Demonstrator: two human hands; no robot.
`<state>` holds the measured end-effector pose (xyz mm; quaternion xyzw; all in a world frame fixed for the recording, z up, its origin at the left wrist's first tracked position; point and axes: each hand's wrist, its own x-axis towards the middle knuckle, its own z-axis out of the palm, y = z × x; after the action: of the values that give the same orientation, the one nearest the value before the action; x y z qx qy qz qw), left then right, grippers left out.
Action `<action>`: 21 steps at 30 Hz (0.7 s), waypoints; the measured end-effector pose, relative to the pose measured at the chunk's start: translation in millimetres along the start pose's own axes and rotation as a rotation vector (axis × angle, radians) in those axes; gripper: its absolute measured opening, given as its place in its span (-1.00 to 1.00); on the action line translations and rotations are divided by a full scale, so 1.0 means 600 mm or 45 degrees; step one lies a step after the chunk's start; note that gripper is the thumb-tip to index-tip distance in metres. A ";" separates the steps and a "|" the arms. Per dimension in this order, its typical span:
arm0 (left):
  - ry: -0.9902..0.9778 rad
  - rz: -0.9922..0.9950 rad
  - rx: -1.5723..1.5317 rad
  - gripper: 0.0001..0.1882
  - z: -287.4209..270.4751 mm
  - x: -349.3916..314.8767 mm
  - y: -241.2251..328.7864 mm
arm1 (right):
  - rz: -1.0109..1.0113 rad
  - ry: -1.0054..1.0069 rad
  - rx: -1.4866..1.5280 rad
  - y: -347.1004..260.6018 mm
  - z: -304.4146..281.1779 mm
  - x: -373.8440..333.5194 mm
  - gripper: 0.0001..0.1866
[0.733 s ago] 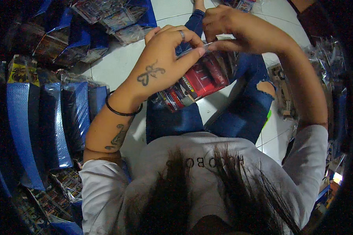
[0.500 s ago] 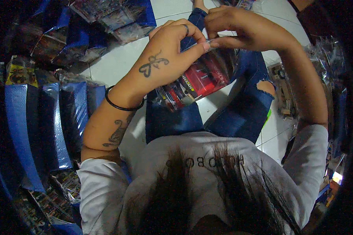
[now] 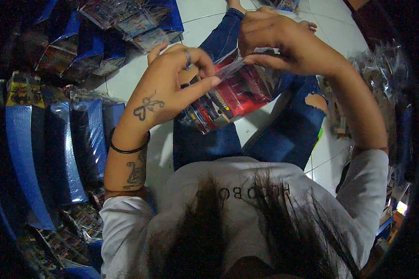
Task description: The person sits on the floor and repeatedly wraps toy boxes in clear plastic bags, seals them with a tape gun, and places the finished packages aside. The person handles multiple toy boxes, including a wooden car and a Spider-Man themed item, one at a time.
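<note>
A red and black printed package (image 3: 246, 92) in a clear plastic wrapper (image 3: 228, 69) rests over my thighs, tilted. My left hand (image 3: 174, 86) is at its upper left, thumb and forefinger pinching the wrapper's edge. At the top, my right hand (image 3: 284, 44) grips the same film between curled fingers and thumb. The film is drawn taut and creased between the two hands. Part of the package's upper side is hidden behind the film and my fingers.
Long blue-sided boxes (image 3: 21, 158) filled with plastic-wrapped packs stand at my left. More wrapped packs (image 3: 121, 18) lie in blue boxes at the far left. Clear-wrapped items (image 3: 340, 107) are heaped at the right. White floor tiles (image 3: 205, 11) show around my legs.
My left hand has slid left and slightly down, away from my right hand, stretching the film between them. My right hand has dipped a little. The package stays nearly in place.
</note>
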<state>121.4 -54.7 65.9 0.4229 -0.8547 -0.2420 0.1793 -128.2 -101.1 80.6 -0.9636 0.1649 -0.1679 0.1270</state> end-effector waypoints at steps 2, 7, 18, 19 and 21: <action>0.237 0.200 -0.199 -0.80 0.012 0.003 -0.008 | 0.050 -0.016 0.067 -0.009 -0.008 0.011 -0.84; 0.290 0.208 -0.628 -0.81 0.056 0.031 -0.028 | 0.060 -0.078 -0.077 -0.025 -0.022 0.017 -0.86; 0.388 0.261 -0.076 -0.81 0.057 0.019 -0.008 | -0.081 -0.139 -0.348 -0.007 -0.017 -0.006 -0.83; 0.423 0.336 0.025 -0.83 0.057 0.016 -0.008 | -0.040 -0.154 -0.302 -0.008 -0.027 -0.005 -0.82; 0.468 0.345 0.064 -0.86 0.062 0.014 -0.009 | 0.044 -0.181 -0.205 -0.012 -0.044 -0.005 -0.79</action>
<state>101.1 -54.6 33.6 0.3455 -0.8623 -0.1133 0.3523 -138.6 -98.2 105.6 -0.9772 0.1849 -0.0833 0.0634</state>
